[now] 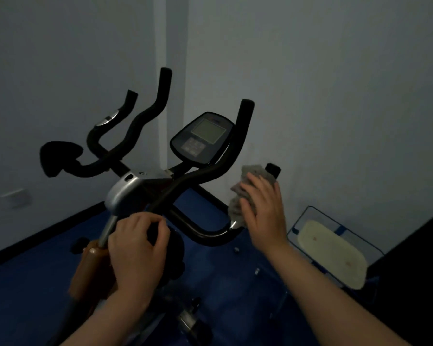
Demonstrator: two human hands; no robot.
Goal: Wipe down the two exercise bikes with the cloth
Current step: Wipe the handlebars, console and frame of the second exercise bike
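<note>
An exercise bike [128, 193] with a silver stem cover, black handlebars and a console [201, 138] stands in front of me in a dim room corner. My right hand [263, 211] holds a grey cloth [250, 176] wrapped round the bike's right handlebar grip, whose black tip [273, 169] shows above the cloth. My left hand [138, 248] grips a dark part of the bar near the stem. Behind it, a second bike's handlebars [145, 113] and black seat [58, 156] show at the left.
Pale walls meet in a corner just behind the bikes. The floor [235, 283] is blue. A flat pale pad on a blue frame [333, 253] lies low at the right, with a dark object [423, 270] beside it. A wall socket [16, 197] sits at far left.
</note>
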